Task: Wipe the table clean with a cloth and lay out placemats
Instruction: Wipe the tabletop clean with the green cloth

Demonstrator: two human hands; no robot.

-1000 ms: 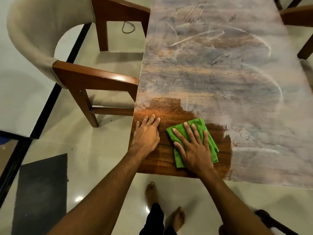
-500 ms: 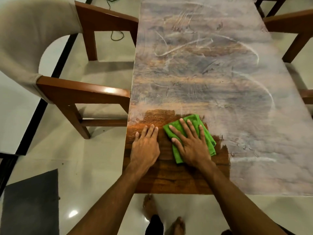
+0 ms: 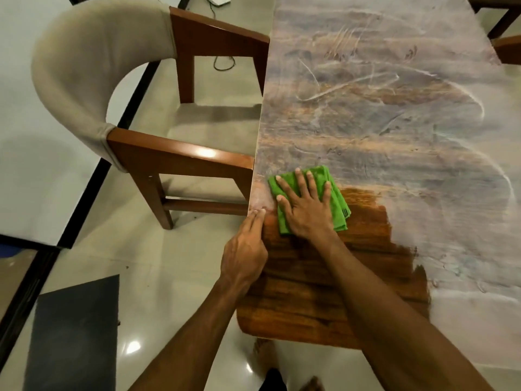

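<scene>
A long wooden table (image 3: 394, 131) is covered in a whitish dusty film, except for a dark, clean patch of bare wood (image 3: 324, 283) at its near left corner. My right hand (image 3: 306, 206) lies flat, fingers spread, on a folded green cloth (image 3: 337, 201) near the table's left edge, at the far end of the clean patch. My left hand (image 3: 245, 252) rests on the left edge just behind the cloth, fingers together and pointing forward. No placemats are in view.
A beige upholstered chair with wooden arms (image 3: 180, 153) stands against the table's left side. Another wooden chair (image 3: 504, 32) is at the far right. A dark mat (image 3: 73, 334) lies on the glossy tiled floor. My bare feet show below the table's near edge.
My right hand has pushed the green cloth forward and left, toward the table's edge. My left hand has slid to the edge. The clean patch has grown.
</scene>
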